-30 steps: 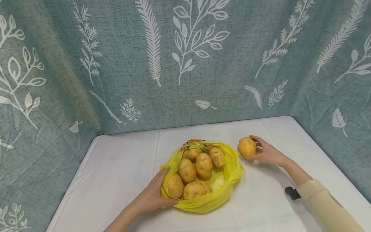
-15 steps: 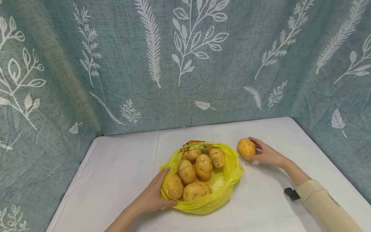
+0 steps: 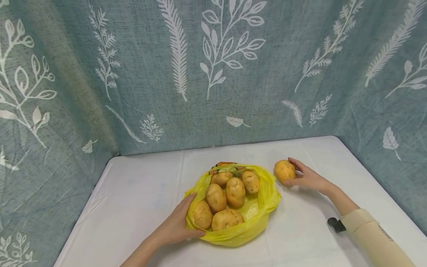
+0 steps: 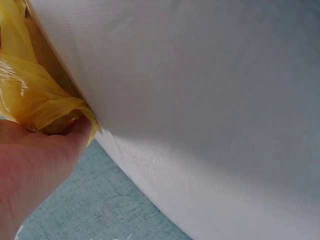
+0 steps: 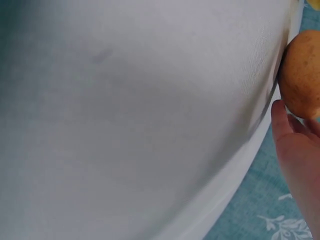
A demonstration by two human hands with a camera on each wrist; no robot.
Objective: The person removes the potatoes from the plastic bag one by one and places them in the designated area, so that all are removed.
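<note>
Head view, R hand [image 3: 309, 178] gripping lone potato [image 3: 284, 171], L hand [image 3: 176, 224] prob. gripping yellow bag [image 3: 238, 237] w/ potatoes [image 3: 235, 193]

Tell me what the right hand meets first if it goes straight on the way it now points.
The lone potato, directly ahead of the right hand and at its fingertips. Beyond it, the line seems to pass close to the yellow bag, though depth there is hard to judge.
</note>
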